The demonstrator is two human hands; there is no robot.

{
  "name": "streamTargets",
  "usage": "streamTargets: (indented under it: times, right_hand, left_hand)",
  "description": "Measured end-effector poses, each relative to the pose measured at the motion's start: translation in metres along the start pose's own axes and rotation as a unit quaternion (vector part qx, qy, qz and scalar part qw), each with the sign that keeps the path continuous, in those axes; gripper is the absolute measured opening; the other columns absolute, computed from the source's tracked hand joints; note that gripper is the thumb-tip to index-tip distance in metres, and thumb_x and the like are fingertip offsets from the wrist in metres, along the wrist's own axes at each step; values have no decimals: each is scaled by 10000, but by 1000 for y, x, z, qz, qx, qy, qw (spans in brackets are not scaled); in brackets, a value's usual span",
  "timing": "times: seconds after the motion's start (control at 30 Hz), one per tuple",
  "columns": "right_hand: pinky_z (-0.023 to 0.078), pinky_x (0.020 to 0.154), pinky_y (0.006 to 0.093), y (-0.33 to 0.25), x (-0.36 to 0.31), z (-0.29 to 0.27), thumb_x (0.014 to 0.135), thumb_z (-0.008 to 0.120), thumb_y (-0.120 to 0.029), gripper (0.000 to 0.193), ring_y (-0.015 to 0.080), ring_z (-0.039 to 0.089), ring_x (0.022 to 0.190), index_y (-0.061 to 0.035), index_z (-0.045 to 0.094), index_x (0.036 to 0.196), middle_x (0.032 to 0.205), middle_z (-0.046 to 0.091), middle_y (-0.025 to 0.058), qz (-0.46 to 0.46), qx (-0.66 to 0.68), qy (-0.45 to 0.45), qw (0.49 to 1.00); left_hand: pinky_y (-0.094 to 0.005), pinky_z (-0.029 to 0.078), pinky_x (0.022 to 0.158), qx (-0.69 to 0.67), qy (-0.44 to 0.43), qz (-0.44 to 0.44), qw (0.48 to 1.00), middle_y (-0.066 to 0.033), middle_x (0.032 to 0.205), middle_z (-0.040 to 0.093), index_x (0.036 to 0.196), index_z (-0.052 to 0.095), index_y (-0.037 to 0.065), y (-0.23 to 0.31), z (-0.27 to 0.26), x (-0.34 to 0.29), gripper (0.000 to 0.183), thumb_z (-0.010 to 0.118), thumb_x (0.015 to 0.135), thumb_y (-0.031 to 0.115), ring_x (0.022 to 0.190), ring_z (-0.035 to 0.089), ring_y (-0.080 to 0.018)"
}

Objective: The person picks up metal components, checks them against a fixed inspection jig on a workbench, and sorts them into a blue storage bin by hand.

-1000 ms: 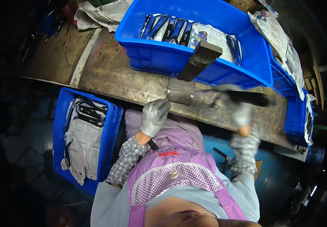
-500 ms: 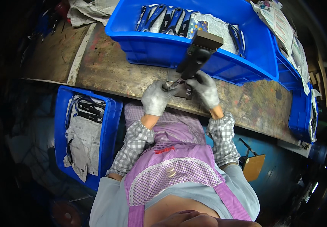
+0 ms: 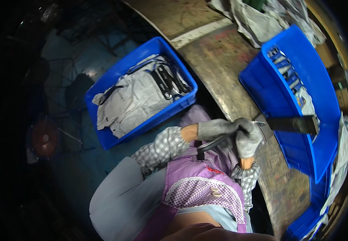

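Note:
Both my hands wear grey gloves and meet in front of my apron at the bench edge. A long, dark-handled hand tool [image 3: 215, 143] slants between them, its rounded end hanging toward my lap; blur and the gloves hide its other end, so its exact kind is unclear. My right hand [image 3: 248, 140] is closed round its upper part. From the left, my left hand [image 3: 218, 128] reaches over it, fingers curled against it beside the right hand. Just beyond the hands, a black upright bench fixture [image 3: 290, 124] stands on the workbench [image 3: 214, 60].
To my left sits a blue crate [image 3: 160, 108] with crumpled paper [image 3: 135, 100] and several black-handled tools [image 3: 162, 82]. A larger blue bin [image 3: 262, 94] on the bench holds blue and black tools [image 3: 286, 72]. Another blue bin [image 3: 316, 201] stands at the lower right.
My view has swung left, toward the crate. My hands have drawn back from the fixture toward my body, and the dark-handled tool now shows between them.

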State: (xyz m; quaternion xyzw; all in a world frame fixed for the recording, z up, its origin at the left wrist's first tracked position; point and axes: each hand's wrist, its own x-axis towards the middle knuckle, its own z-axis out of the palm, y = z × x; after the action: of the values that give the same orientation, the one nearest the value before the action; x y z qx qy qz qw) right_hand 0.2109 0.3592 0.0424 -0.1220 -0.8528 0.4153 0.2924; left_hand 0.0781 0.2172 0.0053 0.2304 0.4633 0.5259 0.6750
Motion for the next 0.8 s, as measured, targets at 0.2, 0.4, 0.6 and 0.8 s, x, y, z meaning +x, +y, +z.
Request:
streamTargets:
  times: [0.2,0.4,0.6,0.8]
  right_hand:
    - [560,840,300,10,-15,8,772,618,127,343,220,724,934,-37,743,1047,1036,750,113,91,33,-50,994]
    - [553,840,313,31,-34,-19,806,674,87,267,219,714,913,-65,752,1011,992,746,93,135,-58,-79,986]
    - [564,799,344,18,-44,-59,843,700,-69,166,269,719,924,-70,744,1004,1047,736,106,127,-120,-145,974]
    - [588,595,277,-41,21,-223,913,694,-167,231,188,715,675,6,742,1059,947,757,142,294,105,-103,945]
  left_hand:
    - [-403,549,970,474,415,-37,775,-234,1209,666,1359,546,15,12,-115,-128,521,643,899,241,1073,686,-333]
    - [-406,493,881,780,202,-16,592,-159,988,656,1007,718,56,-23,-255,-142,242,652,793,147,974,620,-324]
    - [-476,397,1030,673,338,74,654,-189,1257,526,1260,553,22,-59,-282,-107,398,526,940,257,1196,486,-380]
    - [-598,257,1163,737,489,-88,458,-216,1605,261,1525,387,150,-75,-260,-77,583,468,1015,421,1439,228,-519]
